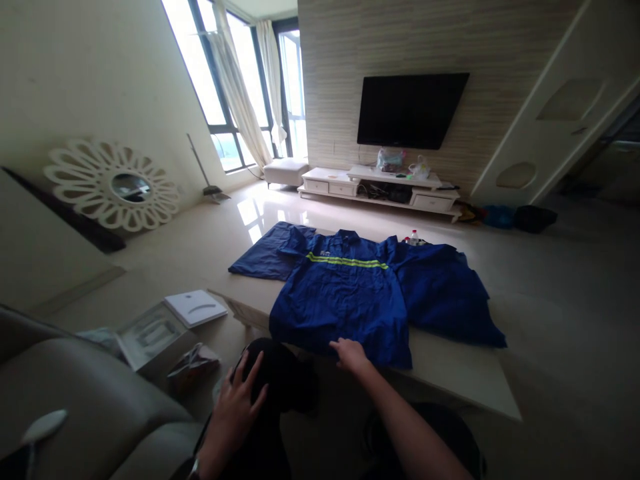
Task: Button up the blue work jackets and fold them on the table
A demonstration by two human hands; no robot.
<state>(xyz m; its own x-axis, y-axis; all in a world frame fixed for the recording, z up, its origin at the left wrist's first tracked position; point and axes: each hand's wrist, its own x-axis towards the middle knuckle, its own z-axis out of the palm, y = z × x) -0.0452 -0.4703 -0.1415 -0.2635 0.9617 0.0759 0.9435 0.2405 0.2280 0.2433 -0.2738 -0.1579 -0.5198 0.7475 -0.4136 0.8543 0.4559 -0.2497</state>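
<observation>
A blue work jacket (345,293) with a yellow reflective stripe lies spread flat on a low pale table (465,373), sleeves out to both sides. My right hand (350,355) reaches to the jacket's near hem, fingers curled on the cloth edge. My left hand (240,400) rests open with fingers spread on my dark-clad knee, apart from the jacket.
A grey sofa (75,407) is at the lower left, with open white boxes (165,327) on the floor beside it. A small bottle (413,237) stands at the table's far edge. A TV (410,110) hangs above a white console (380,187).
</observation>
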